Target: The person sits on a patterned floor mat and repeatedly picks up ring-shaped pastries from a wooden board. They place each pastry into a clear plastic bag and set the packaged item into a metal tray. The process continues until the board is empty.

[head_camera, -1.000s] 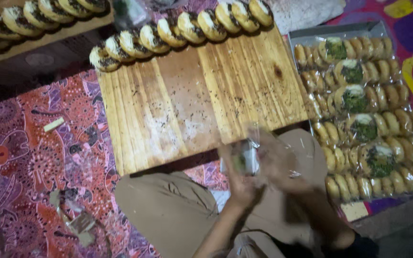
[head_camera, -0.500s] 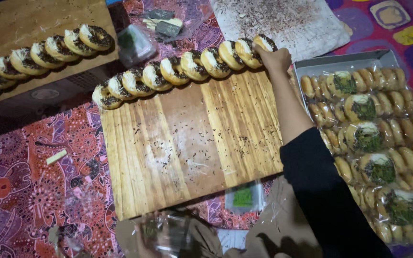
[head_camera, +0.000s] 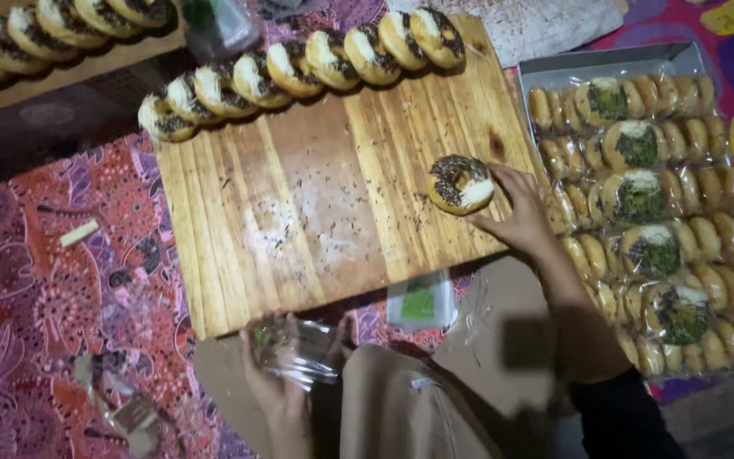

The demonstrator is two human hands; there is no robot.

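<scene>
Your right hand [head_camera: 524, 217] pinches the sprinkled doughnut [head_camera: 460, 184] over the wooden board [head_camera: 316, 204]; it looks soft, so cradle its rim. Your left hand [head_camera: 278, 382] grips a crinkly clear bag [head_camera: 299, 353].

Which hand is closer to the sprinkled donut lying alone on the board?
Right. The right hand holds the sprinkled donut with its fingers. The left hand is far off below the wooden board, holding a clear plastic bag.

You are looking at a tray [head_camera: 554, 66] of bagged pastries sitting right of the board [head_camera: 316, 212], a patterned cloth [head_camera: 44, 280] lying left.
</scene>
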